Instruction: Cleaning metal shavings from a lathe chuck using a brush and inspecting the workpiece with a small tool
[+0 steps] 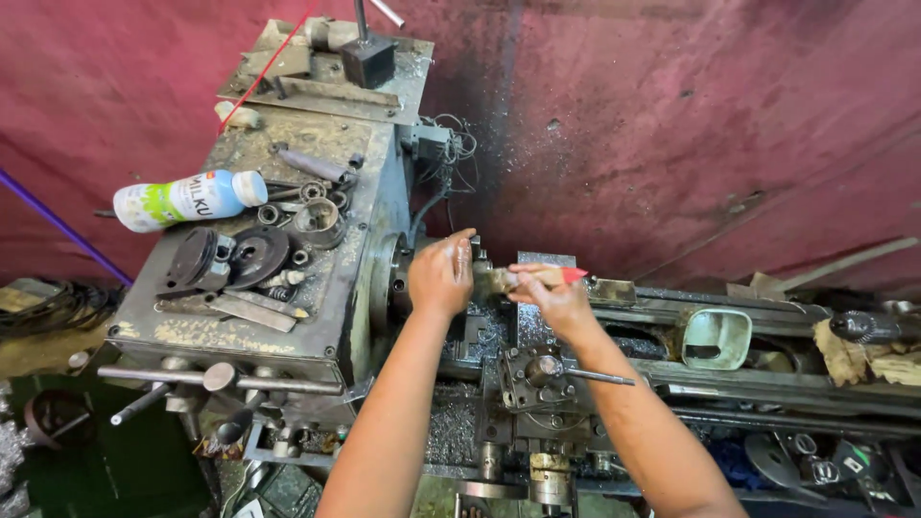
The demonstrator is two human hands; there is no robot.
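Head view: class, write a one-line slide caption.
Left hand on a lathe chuck while right hand holds a red-tipped brush.
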